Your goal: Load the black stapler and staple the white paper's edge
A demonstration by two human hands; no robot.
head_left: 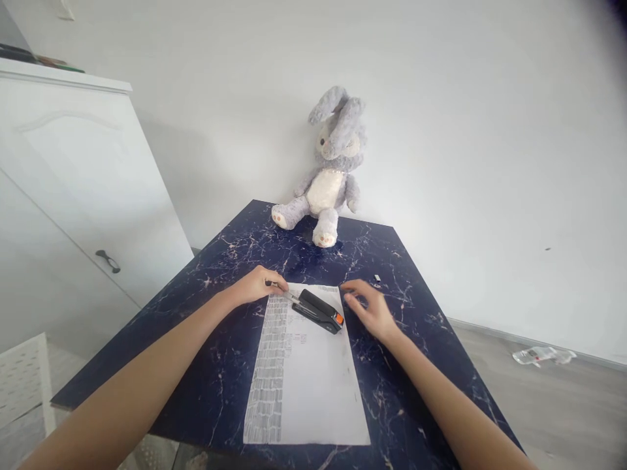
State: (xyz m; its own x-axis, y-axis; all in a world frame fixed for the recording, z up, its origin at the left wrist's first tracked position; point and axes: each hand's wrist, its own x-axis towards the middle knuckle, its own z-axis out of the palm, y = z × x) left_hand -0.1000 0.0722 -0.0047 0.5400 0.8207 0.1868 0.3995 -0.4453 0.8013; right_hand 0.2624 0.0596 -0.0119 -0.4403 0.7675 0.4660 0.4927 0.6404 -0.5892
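Note:
A black stapler with an orange patch at one end lies slanted across the upper part of a paper sheet. From its left end a thin metal rail sticks out. My left hand pinches the dark tip of this rail, at the sheet's upper left corner. Just beyond the sheet's upper right corner is my right hand, thumb and fingers apart, with nothing seen in it. A small pale block, too small to name surely, lies on the table behind my right hand. Rows of pencil-like strokes fill the sheet's left side.
The dark blue marble-patterned table narrows toward the wall. A grey plush rabbit sits at its far end. To the left stands a white cabinet. A clear plastic bottle lies on the floor at right.

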